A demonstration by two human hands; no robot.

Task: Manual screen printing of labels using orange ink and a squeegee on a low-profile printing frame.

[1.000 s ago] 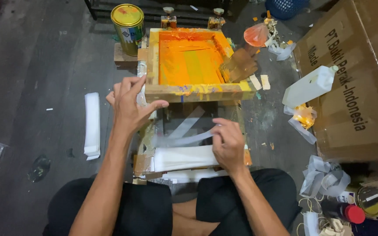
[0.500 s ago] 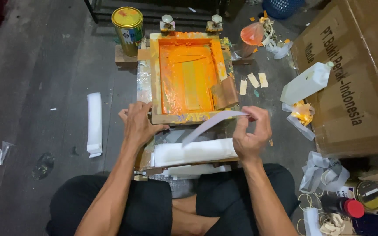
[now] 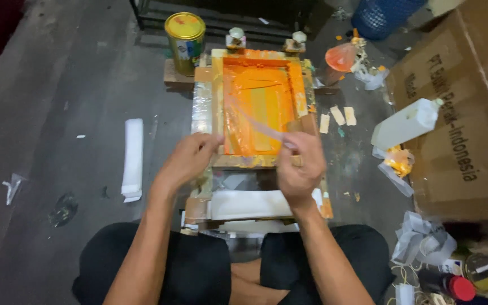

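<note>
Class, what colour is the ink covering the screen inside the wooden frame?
Orange ink, seen best in the head view.

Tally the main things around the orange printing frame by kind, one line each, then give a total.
Orange screen frame: 1
Clear strip held between left hand and right hand: 1
Paint tin: 1
White plastic bottle: 1
Cardboard box: 1
Folded white stack on the floor: 1
Total: 6

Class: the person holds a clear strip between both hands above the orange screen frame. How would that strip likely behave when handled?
The strip is see-through and thin, so probably very light and floppy. It sags slightly between the left hand and right hand, so it likely needs both ends held.
</note>
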